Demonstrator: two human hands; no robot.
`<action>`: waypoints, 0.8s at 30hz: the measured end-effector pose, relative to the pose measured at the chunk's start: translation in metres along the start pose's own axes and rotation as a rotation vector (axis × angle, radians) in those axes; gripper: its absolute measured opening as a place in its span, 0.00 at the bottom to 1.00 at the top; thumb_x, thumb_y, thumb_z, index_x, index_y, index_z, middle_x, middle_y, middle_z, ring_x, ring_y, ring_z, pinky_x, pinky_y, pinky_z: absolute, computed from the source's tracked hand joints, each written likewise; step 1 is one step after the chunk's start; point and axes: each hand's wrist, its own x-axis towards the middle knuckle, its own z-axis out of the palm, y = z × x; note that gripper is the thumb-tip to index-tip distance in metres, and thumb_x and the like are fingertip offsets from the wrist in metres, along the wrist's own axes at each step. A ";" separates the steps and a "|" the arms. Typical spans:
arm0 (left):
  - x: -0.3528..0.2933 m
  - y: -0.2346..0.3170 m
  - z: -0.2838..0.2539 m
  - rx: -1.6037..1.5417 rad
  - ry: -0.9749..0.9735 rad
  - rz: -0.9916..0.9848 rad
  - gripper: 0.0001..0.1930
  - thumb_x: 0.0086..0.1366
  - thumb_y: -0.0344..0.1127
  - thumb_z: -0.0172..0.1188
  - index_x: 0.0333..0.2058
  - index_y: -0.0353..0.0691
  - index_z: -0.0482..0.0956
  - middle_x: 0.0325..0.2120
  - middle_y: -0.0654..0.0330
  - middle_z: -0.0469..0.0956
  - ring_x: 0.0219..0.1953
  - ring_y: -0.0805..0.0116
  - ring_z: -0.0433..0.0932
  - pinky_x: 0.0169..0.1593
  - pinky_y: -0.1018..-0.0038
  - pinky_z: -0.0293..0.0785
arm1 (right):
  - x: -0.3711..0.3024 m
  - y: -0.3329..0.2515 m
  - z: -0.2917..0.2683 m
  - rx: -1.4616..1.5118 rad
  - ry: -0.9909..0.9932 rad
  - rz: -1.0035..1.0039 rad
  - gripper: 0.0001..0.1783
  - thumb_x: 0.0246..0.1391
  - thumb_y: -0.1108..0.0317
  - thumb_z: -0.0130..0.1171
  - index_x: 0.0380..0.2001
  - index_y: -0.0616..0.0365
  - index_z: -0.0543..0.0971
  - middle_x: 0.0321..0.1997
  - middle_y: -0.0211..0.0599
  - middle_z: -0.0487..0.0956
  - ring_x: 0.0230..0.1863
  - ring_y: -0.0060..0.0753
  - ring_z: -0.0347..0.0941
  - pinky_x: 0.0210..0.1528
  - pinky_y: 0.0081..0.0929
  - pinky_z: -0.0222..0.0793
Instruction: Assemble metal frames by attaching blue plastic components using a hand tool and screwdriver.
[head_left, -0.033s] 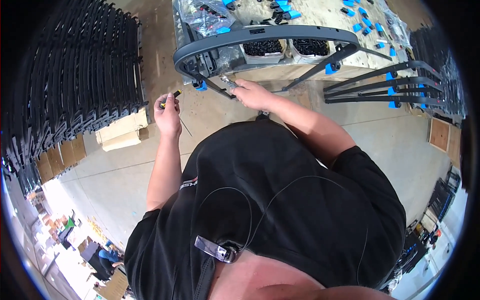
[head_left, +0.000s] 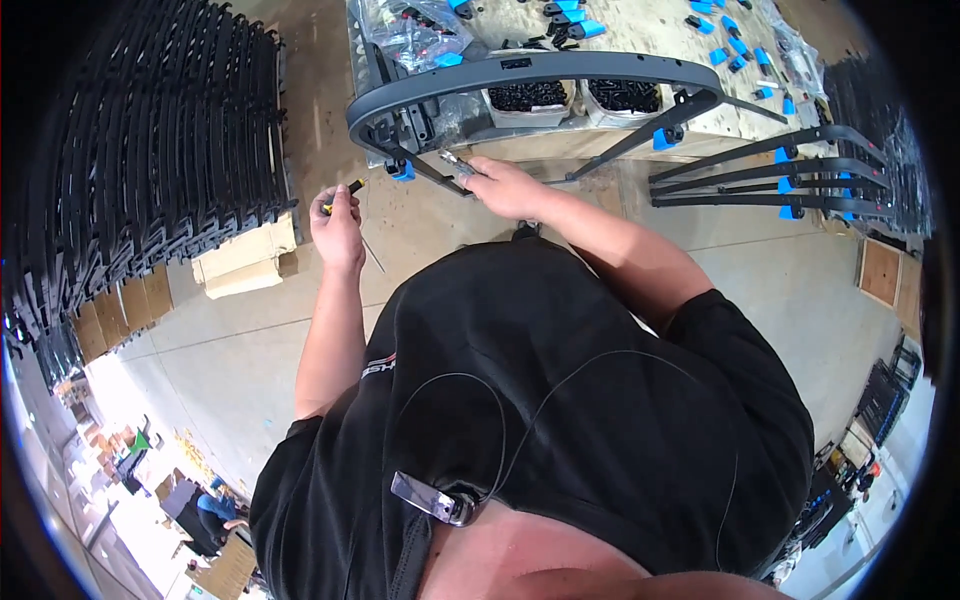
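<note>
My left hand (head_left: 338, 225) is closed around a screwdriver (head_left: 354, 188) with a black and yellow handle; its thin shaft slants down past the wrist, over the floor. My right hand (head_left: 503, 188) grips a silver metal hand tool that looks like pliers (head_left: 457, 163). The tool's tip sits close to the left leg of a black curved frame (head_left: 470, 75), and I cannot tell whether they touch. This frame stands at the table's near edge, its rounded bar arching across the front. Blue pieces (head_left: 400, 170) are fitted low on its legs.
Two white bins (head_left: 530, 115) of small black parts stand on the worktable (head_left: 640, 20), with blue-and-black pieces scattered behind. Stacked black frames (head_left: 180, 130) fill the left, beside cardboard (head_left: 245, 262). More black frames (head_left: 770, 175) lean at the right, near a wooden box (head_left: 880, 268).
</note>
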 end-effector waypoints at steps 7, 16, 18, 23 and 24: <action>0.019 -0.016 0.004 -0.076 -0.003 -0.102 0.07 0.71 0.34 0.61 0.40 0.39 0.72 0.25 0.64 0.75 0.22 0.79 0.69 0.24 0.83 0.63 | 0.026 0.003 0.003 -0.214 0.063 -0.107 0.27 0.66 0.54 0.52 0.60 0.62 0.75 0.56 0.56 0.79 0.58 0.59 0.74 0.61 0.44 0.68; 0.046 -0.027 0.006 -0.288 -0.251 -0.227 0.10 0.70 0.36 0.62 0.39 0.38 0.70 0.25 0.62 0.73 0.22 0.77 0.67 0.24 0.80 0.62 | 0.052 -0.013 0.064 -0.169 0.188 0.110 0.24 0.63 0.55 0.54 0.51 0.66 0.73 0.51 0.62 0.79 0.57 0.63 0.74 0.59 0.49 0.68; 0.050 -0.025 0.006 -0.322 -0.282 -0.255 0.10 0.70 0.35 0.61 0.39 0.38 0.69 0.26 0.62 0.72 0.22 0.76 0.67 0.24 0.79 0.62 | 0.062 -0.013 0.082 -0.202 0.225 0.111 0.22 0.63 0.57 0.53 0.49 0.66 0.72 0.49 0.61 0.79 0.57 0.63 0.74 0.58 0.50 0.68; 0.056 -0.017 0.007 -0.284 -0.351 -0.273 0.08 0.71 0.35 0.60 0.36 0.41 0.70 0.24 0.63 0.71 0.22 0.76 0.66 0.24 0.79 0.61 | 0.072 -0.017 0.116 -0.341 0.325 0.054 0.25 0.62 0.61 0.53 0.56 0.66 0.65 0.50 0.64 0.78 0.56 0.64 0.74 0.59 0.52 0.68; 0.057 -0.017 0.006 -0.285 -0.352 -0.274 0.08 0.71 0.35 0.60 0.36 0.41 0.70 0.24 0.63 0.71 0.22 0.76 0.66 0.24 0.79 0.61 | 0.073 -0.022 0.118 -0.373 0.340 0.044 0.25 0.62 0.62 0.53 0.56 0.67 0.64 0.49 0.65 0.78 0.55 0.64 0.75 0.59 0.52 0.69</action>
